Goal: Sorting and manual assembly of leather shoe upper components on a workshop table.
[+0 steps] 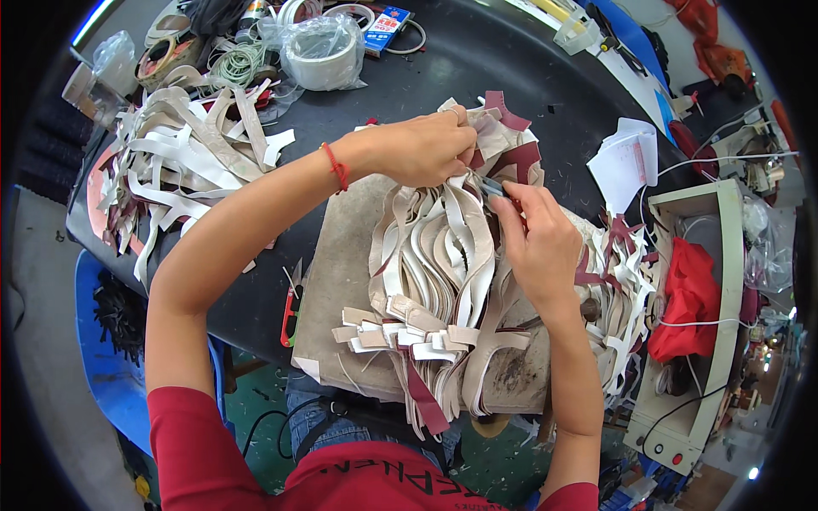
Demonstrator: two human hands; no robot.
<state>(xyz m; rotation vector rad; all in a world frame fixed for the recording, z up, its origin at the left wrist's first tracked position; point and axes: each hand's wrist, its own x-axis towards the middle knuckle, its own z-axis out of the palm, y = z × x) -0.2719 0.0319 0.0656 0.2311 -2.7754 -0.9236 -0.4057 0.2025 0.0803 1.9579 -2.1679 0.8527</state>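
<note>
A thick bundle of cut beige, white and maroon shoe-strap strips [439, 247] lies over a worn beige board [328, 255]. At the bundle's far end my left hand [430, 146] is closed on the strips, its fingertips partly hidden. My right hand [543, 243] pinches a small grey tool [492, 187] that looks like thread snips, between thumb and forefinger. The tool's tip points in toward the strips beside my left fingers and is hard to make out. Loose strip ends, one of them maroon, hang over the board's near edge.
A tangled heap of strips [192, 157] lies on the left, with another pile [618, 289] to the right. A red-handled cutter [291, 311] rests beside the board. Tape rolls [322, 55] stand at the back. An open machine box [724, 298] holds red cloth [688, 298].
</note>
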